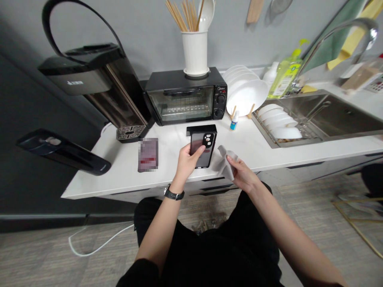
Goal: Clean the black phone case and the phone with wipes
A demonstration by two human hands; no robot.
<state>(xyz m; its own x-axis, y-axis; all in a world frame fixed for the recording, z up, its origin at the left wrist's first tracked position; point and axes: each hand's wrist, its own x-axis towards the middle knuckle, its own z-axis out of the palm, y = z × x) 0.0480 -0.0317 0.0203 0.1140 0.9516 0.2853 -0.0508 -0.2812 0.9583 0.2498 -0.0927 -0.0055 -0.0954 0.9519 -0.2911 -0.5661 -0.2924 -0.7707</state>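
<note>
My left hand (190, 158) is closed round a phone (196, 148) with a dark, smoky back and a black rim, its thumb lying across the back just below the camera block. Directly behind the phone's top edge is a flat black object (201, 128), partly covered, whose kind I cannot make out. In my right hand (243, 174) a thin grey cloth (226, 164) is pinched between thumb and fingers, hanging just right of the phone without clearly touching it. A small white bottle (234, 121) with a blue label stands upright beyond the cloth.
Left on the white counter (125, 181) are a dark flask (64, 153), a tall water dispenser (98, 83) and a pixelated flat item (148, 155). A toaster oven (185, 101) bears a chopstick holder (195, 52). Plates (247, 97) stand racked beside the sink (338, 115), which contains bowls (281, 123).
</note>
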